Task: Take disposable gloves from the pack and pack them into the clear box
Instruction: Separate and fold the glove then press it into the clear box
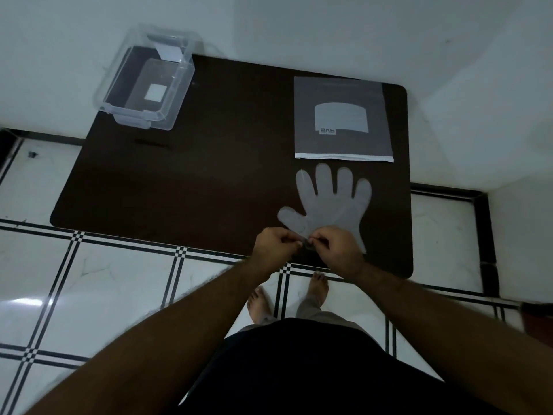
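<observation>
Under both pinching hands, left hand (273, 245), right hand (336, 245), glove (332, 205) cuff hidden

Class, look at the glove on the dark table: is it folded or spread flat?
Spread flat: the glove shows all five fingers fanned on the table; both hands pinch its cuff.

— What sort of place is this?
— A home, by the look of it: white floor tiles (119, 283) with black checkered borders, plain white walls (329, 31), and bare feet (319, 287) on the floor.
— Any work surface?
— Only a dark brown table (209, 175) in the corner, holding a clear box (148, 77) and a glove pack (342, 118)
</observation>
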Available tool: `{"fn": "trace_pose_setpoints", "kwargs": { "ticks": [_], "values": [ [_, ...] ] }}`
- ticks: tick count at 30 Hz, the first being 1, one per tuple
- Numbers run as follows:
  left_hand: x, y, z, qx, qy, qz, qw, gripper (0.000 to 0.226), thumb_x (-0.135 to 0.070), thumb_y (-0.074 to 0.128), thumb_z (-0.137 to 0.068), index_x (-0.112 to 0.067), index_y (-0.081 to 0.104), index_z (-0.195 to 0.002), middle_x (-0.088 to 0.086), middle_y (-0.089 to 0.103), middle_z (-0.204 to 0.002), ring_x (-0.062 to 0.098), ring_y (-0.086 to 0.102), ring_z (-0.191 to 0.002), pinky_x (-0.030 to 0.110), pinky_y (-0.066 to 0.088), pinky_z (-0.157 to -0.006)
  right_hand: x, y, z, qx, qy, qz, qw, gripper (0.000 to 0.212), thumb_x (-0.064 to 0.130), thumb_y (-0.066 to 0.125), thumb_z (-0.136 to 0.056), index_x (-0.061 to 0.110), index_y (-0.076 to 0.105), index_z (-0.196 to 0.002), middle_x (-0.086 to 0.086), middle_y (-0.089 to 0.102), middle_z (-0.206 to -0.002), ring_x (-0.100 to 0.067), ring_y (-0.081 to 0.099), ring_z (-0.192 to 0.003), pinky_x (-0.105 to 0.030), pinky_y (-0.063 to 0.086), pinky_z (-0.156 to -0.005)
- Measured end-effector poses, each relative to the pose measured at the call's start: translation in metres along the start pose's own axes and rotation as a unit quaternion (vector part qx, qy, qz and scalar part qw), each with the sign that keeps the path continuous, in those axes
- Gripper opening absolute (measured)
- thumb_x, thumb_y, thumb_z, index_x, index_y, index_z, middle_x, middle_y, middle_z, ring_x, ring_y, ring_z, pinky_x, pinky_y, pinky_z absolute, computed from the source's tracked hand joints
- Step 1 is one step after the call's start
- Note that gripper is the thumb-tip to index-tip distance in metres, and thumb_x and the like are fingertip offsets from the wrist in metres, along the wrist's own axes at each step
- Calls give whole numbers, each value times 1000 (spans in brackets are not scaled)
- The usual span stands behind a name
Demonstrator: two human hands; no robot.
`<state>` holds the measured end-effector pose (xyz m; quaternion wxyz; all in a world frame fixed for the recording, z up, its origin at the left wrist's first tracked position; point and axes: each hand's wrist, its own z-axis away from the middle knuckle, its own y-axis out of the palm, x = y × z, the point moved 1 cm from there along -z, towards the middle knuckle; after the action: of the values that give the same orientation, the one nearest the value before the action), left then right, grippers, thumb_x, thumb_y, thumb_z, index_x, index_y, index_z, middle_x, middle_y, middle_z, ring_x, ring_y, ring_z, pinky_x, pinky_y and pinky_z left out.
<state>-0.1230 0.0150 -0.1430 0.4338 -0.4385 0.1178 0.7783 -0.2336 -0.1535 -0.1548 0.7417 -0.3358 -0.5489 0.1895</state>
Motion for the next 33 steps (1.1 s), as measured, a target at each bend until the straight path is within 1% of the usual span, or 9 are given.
{"fn": "trace_pose_setpoints", "kwargs": {
  "ticks": [4, 7, 11, 13, 16, 22, 27, 31, 33],
  "values": [
    [-4, 10, -1, -29, -55, 67, 996, 9, -10, 81, -93, -13, 79, -100, 4, 79, -101, 18, 79, -92, 36, 68, -81, 4, 1, 4, -15, 51, -65, 996, 9, 13, 67, -100, 14, 72, -93, 2, 68, -84, -11, 65, -80, -27, 55, -75],
    [-3, 18, -6, -65, -52, 20, 996, 8, -14, 84, -91, -16, 78, -95, 0, 79, -97, 14, 79, -87, 37, 69, -80, -1, 0, 7, -23, 83, -93, 992, 11, 15, 65, -101, 15, 69, -91, 0, 66, -83, -15, 65, -79, -32, 57, -74],
    [-4, 25, -11, -83, -19, -39, 996, 3, -17, 79, -95, -19, 78, -96, -4, 77, -95, 10, 77, -87, 35, 68, -82, -2, 0, 8, -20, 99, -98, 990, 13, 17, 65, -102, 17, 66, -89, 0, 64, -81, -14, 63, -77, -29, 54, -71],
    [-7, 28, -11, -81, -1, -76, 994, 3, -19, 76, -99, -20, 78, -101, -5, 77, -98, 8, 75, -89, 30, 66, -83, -2, -1, 7, -20, 113, -105, 988, 14, 18, 65, -102, 17, 65, -88, 2, 62, -79, -12, 62, -75, -24, 50, -68],
    [-9, 31, -12, -65, 14, -141, 988, 10, -20, 70, -103, -20, 77, -110, -5, 77, -106, 6, 73, -94, 24, 61, -83, -3, -2, 4, -17, 132, -105, 985, 15, 18, 66, -102, 16, 64, -87, 1, 62, -78, -13, 62, -74, -23, 49, -69],
    [-18, 36, -14, -35, 50, -253, 966, 16, -27, 63, -107, -20, 75, -114, -3, 75, -106, 10, 72, -94, 34, 63, -90, -2, -10, -3, -12, 160, -122, 979, 15, 19, 64, -103, 12, 65, -90, -2, 64, -83, -16, 64, -79, -29, 55, -73],
    [-29, 40, -20, -4, 43, -324, 945, 17, -33, 61, -107, -21, 72, -111, -3, 73, -101, 13, 72, -91, 39, 65, -88, -4, -30, -6, -26, 166, -133, 977, 12, 21, 64, -103, 15, 64, -93, 4, 62, -89, -7, 61, -85, -23, 51, -77],
    [-47, 42, -28, 8, 26, -366, 930, 18, -31, 63, -106, -16, 71, -112, 2, 74, -106, 17, 73, -96, 40, 64, -91, -11, -50, -13, -9, 188, -134, 973, 10, 23, 62, -104, 17, 64, -96, 5, 62, -95, -11, 62, -92, -30, 54, -84],
    [-58, 43, -33, 7, 27, -371, 928, 19, -31, 62, -106, -15, 72, -112, 3, 74, -107, 18, 73, -97, 41, 64, -92, -13, -58, -15, 1, 191, -120, 974, 11, 23, 60, -105, 14, 64, -102, 6, 60, -97, -10, 60, -91, -25, 50, -79]
  ]
}}
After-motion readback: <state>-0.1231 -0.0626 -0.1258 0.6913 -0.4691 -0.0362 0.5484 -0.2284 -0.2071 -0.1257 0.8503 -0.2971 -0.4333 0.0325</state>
